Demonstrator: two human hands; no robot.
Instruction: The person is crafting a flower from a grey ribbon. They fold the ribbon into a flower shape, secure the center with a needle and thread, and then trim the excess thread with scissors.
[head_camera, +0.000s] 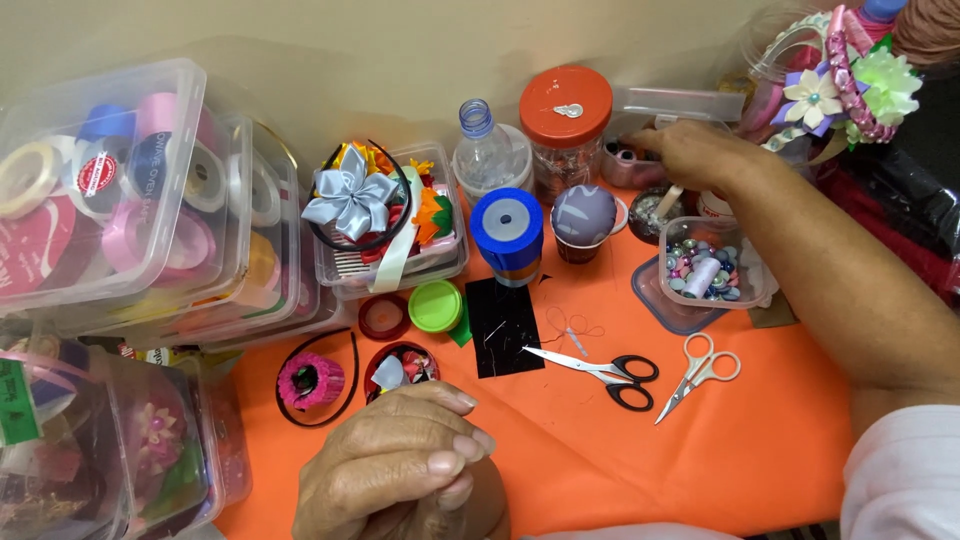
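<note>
Right hand (690, 150) at the far small pink tub (630, 165) (grip hidden, cannot tell); left hand (400, 465) curled shut near.

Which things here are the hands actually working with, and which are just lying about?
In hand:
right hand reaching into the small pink container
left hand closed, contents hidden

Lying about:
black-handled scissors
small scissors
bead tub
green lid
ribbon boxes

Bright even light, soft shadows, edges curved

Clear ribbon boxes (150, 200) stacked left; round red label (97, 173), perhaps on spool
</note>
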